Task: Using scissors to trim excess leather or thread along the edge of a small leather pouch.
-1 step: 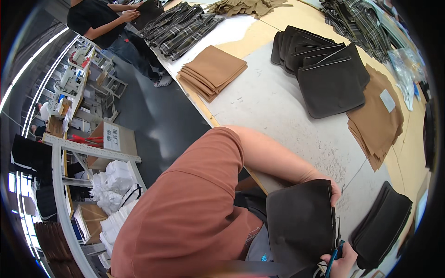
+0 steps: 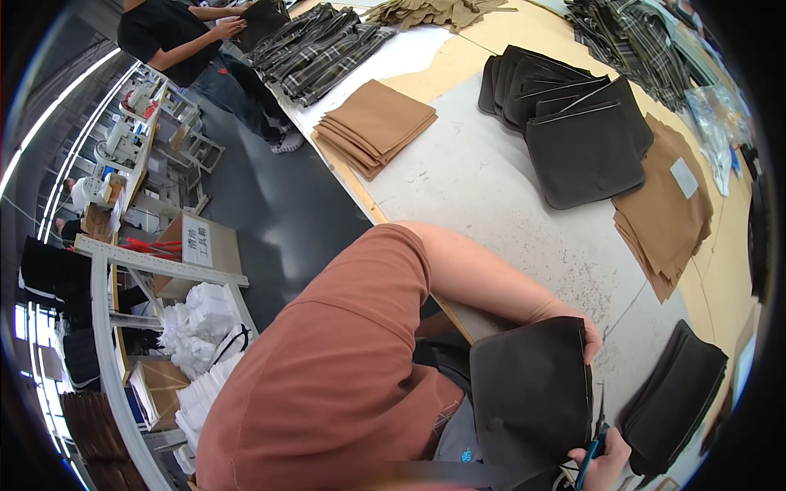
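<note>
A dark brown rounded fabric panel lies across my lap at the table's edge. My left hand grips it at the upper right corner, with some of the fingers hidden behind the fabric. Teal-handled scissors are in my right hand, their blades pointing up along the panel's right edge, where a pale seam line runs. The blades look nearly closed and slightly apart from the edge. Just right of that hand rests a stack of dark brown panels.
Farther up the table lie fanned dark panels, tan panels with a white label, folded tan pieces and plaid bundles. A co-worker stands at the far left. A white metal rack is to my left.
The scissor blades have come closer together and tilted slightly to the right, away from the panel's edge. My left hand and the panel look the same.
</note>
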{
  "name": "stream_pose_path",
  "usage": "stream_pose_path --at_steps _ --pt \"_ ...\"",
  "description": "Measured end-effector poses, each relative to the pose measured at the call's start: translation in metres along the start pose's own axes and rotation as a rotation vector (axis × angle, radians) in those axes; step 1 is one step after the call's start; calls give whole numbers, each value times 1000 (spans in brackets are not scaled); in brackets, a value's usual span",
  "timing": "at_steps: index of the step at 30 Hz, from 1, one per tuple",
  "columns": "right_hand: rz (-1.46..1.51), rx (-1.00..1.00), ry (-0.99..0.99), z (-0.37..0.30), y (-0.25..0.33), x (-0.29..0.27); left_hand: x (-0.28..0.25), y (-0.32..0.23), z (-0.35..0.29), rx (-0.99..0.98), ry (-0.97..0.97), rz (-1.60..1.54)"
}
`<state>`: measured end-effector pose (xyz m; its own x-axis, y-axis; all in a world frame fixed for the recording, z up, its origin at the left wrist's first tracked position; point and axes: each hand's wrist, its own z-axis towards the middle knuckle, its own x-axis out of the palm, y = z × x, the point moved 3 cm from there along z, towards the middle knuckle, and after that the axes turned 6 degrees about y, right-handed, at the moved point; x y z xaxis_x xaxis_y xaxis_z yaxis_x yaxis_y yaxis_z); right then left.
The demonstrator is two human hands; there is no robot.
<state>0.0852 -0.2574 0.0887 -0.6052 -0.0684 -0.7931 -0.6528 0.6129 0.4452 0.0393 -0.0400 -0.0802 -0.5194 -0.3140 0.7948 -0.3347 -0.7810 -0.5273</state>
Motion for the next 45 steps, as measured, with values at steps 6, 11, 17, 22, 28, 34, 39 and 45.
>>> stream_pose_path --at_steps 6,11,17,22,28,34,39,45 --pt "713 -65 -132 -1 -18 31 30 -7 7 -94 116 -170" --pt "1051 -134 -261 -3 -39 58 74 -31 6 -282 139 -260" --pt "1064 -123 -321 -9 -52 65 105 -56 -18 -259 -29 -228" --pt "1103 -168 -323 -7 -43 67 116 -57 -43 -240 -206 28" --pt "918 -66 -424 -13 -11 64 138 -69 -62 -188 -531 275" --pt "1035 -18 -405 -5 -1 64 155 -68 -73 -222 -603 239" --pt "1133 -36 -387 -8 -3 64 154 -68 -68 -179 -708 285" --pt "1190 -32 -373 -7 -2 62 147 -61 -70 -157 -794 257"
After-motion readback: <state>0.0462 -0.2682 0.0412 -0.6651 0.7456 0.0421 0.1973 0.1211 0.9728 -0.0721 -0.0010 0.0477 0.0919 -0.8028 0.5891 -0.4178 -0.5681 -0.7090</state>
